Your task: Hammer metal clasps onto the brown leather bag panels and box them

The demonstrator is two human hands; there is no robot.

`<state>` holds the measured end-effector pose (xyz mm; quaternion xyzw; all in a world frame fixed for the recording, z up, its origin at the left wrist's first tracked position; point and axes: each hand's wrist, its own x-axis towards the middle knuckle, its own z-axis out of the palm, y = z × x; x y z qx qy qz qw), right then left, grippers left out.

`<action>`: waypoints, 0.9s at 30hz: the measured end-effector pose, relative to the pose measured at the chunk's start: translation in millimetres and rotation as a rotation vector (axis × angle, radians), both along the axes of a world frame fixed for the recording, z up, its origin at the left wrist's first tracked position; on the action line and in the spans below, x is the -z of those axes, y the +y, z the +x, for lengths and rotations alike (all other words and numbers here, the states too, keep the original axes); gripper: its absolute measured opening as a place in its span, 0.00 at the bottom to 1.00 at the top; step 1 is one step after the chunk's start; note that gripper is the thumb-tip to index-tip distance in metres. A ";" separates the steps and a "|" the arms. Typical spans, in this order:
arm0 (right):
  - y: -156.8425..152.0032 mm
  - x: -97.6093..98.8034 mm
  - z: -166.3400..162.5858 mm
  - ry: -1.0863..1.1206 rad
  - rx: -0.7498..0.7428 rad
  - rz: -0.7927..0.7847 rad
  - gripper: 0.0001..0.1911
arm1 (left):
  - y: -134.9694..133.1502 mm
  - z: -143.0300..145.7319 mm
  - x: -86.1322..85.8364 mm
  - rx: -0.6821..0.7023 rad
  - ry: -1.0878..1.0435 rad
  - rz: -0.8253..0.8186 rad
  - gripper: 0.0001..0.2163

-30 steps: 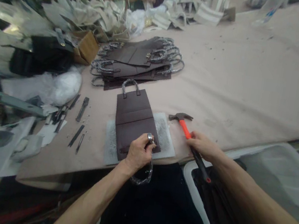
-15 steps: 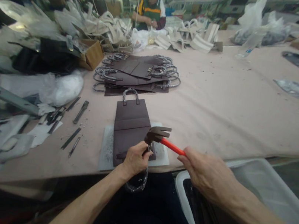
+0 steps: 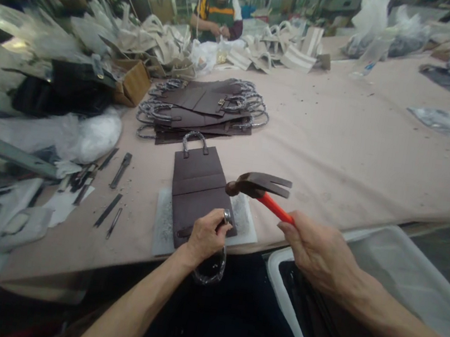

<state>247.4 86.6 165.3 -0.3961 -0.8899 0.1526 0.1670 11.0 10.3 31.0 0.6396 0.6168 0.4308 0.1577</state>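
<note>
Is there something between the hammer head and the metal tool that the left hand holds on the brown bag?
Nothing visible. The right hand holds the hammer above and right of the metal tool; only air lies between. The left hand grips the tool below its top.

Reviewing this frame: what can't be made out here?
- Head view, metal tool in the left hand: fingers hide its lower end, so its type is unclear.
- Head view, hammer: the right hand covers the rear of its handle.
- Head view, slim tools left of the dark bag panel: too small to identify.
</note>
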 end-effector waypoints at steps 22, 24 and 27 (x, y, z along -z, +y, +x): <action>-15.5 -10.0 -4.7 -0.284 -0.094 0.068 0.20 | -2.2 -1.2 6.6 -0.049 0.038 -0.034 0.04; -9.2 -4.4 -2.5 -0.241 -0.022 -0.006 0.19 | -2.1 -1.4 5.8 -0.028 0.011 -0.043 0.04; 8.3 21.2 1.3 -0.117 0.124 -0.171 0.20 | -2.0 -2.2 5.4 -0.011 -0.029 -0.073 0.06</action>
